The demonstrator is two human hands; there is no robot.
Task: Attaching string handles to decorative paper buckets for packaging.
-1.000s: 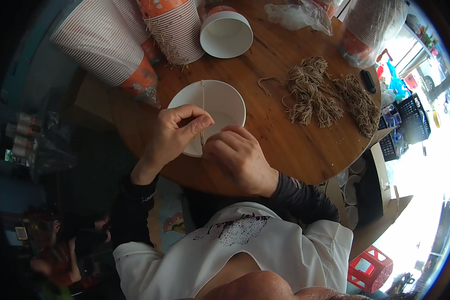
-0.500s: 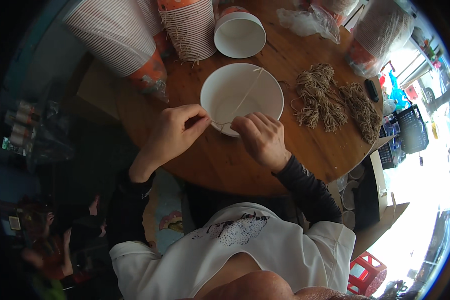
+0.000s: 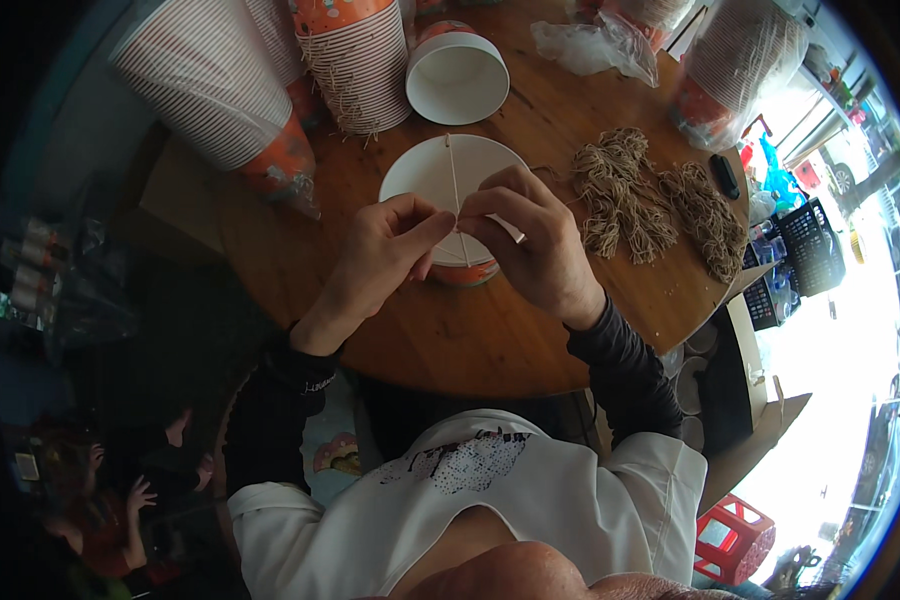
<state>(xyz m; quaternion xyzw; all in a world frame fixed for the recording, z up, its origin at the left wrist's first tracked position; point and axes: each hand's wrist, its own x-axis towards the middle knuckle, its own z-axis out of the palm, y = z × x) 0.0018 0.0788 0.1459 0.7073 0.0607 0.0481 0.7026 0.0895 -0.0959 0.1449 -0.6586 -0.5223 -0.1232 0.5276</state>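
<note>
here the left hand point(image 3: 385, 255) and right hand point(image 3: 530, 240) meet over a white paper bowl point(image 3: 425, 175) at the near middle of the round wooden table point(image 3: 490, 330). both pinch a thin string point(image 3: 453, 175) at the near rim, likely to keep it taut across the bowl's mouth. loose twine bundles point(image 3: 650, 200) lie to the right, within reach; stacked cups point(image 3: 355, 60) and another bowl point(image 3: 457, 75) stand behind.

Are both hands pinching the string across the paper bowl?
Touching. Head view: left hand and right hand fingertips meet on the string at the paper bowl rim.
</note>
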